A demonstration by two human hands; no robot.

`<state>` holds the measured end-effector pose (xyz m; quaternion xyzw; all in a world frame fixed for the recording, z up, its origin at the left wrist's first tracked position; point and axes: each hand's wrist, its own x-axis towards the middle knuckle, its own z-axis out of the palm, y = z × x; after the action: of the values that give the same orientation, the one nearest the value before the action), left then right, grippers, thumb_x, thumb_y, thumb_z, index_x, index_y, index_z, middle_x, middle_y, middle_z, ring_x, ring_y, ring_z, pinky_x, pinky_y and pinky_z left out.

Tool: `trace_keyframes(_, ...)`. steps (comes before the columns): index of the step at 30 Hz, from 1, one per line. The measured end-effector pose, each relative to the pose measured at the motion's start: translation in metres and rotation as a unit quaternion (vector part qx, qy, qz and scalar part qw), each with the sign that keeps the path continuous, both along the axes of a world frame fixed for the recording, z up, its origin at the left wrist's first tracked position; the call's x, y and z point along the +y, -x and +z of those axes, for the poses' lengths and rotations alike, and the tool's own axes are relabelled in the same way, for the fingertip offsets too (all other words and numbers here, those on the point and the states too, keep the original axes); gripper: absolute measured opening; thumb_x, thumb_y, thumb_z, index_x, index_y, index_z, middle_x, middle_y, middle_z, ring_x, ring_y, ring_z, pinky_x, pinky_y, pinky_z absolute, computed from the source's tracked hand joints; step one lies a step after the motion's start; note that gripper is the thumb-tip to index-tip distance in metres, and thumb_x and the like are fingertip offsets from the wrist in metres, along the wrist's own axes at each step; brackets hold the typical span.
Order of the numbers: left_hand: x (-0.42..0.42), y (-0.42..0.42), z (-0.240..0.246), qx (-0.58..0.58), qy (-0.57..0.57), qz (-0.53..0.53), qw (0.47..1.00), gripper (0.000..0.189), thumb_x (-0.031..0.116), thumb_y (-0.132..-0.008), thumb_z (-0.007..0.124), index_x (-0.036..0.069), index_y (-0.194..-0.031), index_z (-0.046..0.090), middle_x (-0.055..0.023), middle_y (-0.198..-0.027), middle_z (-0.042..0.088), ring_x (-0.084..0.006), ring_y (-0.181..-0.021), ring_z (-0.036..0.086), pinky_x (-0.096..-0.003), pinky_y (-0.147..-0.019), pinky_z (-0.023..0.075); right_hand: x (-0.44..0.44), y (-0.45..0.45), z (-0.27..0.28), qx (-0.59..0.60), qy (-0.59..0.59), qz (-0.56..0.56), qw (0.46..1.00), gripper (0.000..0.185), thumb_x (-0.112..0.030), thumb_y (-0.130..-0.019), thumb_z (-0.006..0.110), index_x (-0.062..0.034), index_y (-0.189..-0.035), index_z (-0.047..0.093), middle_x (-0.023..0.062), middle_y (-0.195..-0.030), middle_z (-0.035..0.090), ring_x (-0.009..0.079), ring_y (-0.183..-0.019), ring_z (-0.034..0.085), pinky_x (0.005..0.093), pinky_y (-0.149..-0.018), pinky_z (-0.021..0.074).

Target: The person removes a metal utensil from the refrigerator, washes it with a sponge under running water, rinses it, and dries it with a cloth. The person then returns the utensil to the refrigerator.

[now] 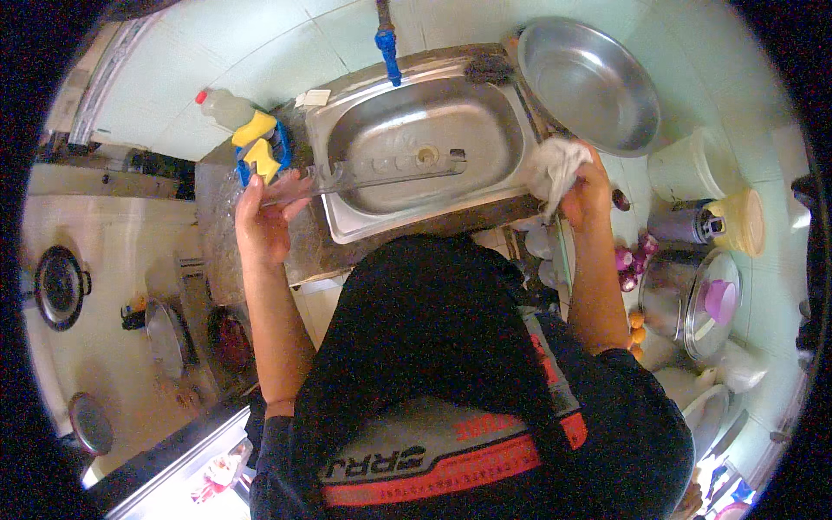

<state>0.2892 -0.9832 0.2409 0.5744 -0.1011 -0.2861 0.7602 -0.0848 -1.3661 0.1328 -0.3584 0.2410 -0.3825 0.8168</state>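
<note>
My left hand (270,214) holds one end of a long clear plastic strip or tray (383,179), which stretches across the stainless steel sink (351,130). Bunched in my right hand (585,188) is a whitish cloth (552,166), at the sink's right rim. Just beyond my left hand, yellow sponges (262,159) sit in a blue holder (284,140). A blue tap (388,55) points down over the sink's back edge. The drain (427,155) shows at the bottom of the basin.
A large steel bowl (585,84) leans behind the sink at the right. A bottle with a red cap (227,109) lies at the back left. A dark scouring pad (489,69) rests on the back rim. Red onions (627,260) and a lidded steel pot (673,292) stand beside my right forearm.
</note>
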Motion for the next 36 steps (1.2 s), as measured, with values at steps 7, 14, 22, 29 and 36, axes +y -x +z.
trace_keyframes(7,-0.025,0.016,-0.006,0.078,0.031,0.013,0.996,0.039,0.045,-0.107,0.075,0.009,-0.118,0.064,-0.0269,-0.118,0.078,-0.0387,-0.101,0.081,-0.0494,-0.087,0.0710,0.098,-0.158,0.108,-0.236,0.058,0.200,0.949,0.050,-0.005,-0.088,0.067,-0.0067,-0.138,0.063,0.0164,-0.135,0.070,0.0346,-0.130,0.068,0.0513,-0.115,0.0556)
trace_keyframes(14,-0.042,0.032,-0.005,0.097,0.105,0.041,0.989,0.040,0.044,-0.112,0.066,0.007,-0.129,0.069,-0.0143,-0.116,0.080,-0.0298,-0.105,0.079,-0.0463,-0.096,0.0651,0.192,-0.233,0.080,-0.028,0.766,0.059,0.639,0.032,-0.018,-0.081,0.074,-0.0099,-0.111,0.076,0.0172,-0.120,0.072,0.0418,-0.127,0.065,0.0557,-0.110,0.0524)
trace_keyframes(22,0.006,0.023,0.021,0.028,0.099,0.092,0.990,0.056,0.048,-0.110,0.066,-0.003,-0.135,0.067,-0.0306,-0.127,0.075,-0.0467,-0.122,0.075,-0.0599,-0.093,0.0695,0.055,-0.192,-0.022,0.198,0.741,0.027,0.641,0.024,-0.009,-0.077,0.070,-0.0074,-0.101,0.073,0.0222,-0.114,0.072,0.0460,-0.119,0.065,0.0583,-0.112,0.0514)
trace_keyframes(29,-0.010,0.024,0.009,0.088,0.104,0.075,0.988,0.048,0.049,-0.111,0.065,0.001,-0.115,0.072,-0.0240,-0.121,0.078,-0.0393,-0.110,0.079,-0.0526,-0.087,0.0689,0.126,-0.220,0.023,0.049,0.701,0.022,0.711,0.032,-0.009,-0.075,0.074,-0.0090,-0.106,0.071,0.0198,-0.125,0.072,0.0447,-0.124,0.066,0.0602,-0.110,0.0516)
trace_keyframes(36,-0.031,0.038,0.011,0.128,0.113,0.065,0.983,0.054,0.054,-0.112,0.061,0.010,-0.141,0.068,-0.0139,-0.128,0.078,-0.0330,-0.116,0.076,-0.0487,-0.082,0.0665,0.189,-0.256,0.063,-0.015,0.782,-0.091,0.616,0.053,-0.031,-0.068,0.083,-0.0167,-0.119,0.076,0.0085,-0.109,0.068,0.0351,-0.110,0.065,0.0576,-0.090,0.0488)
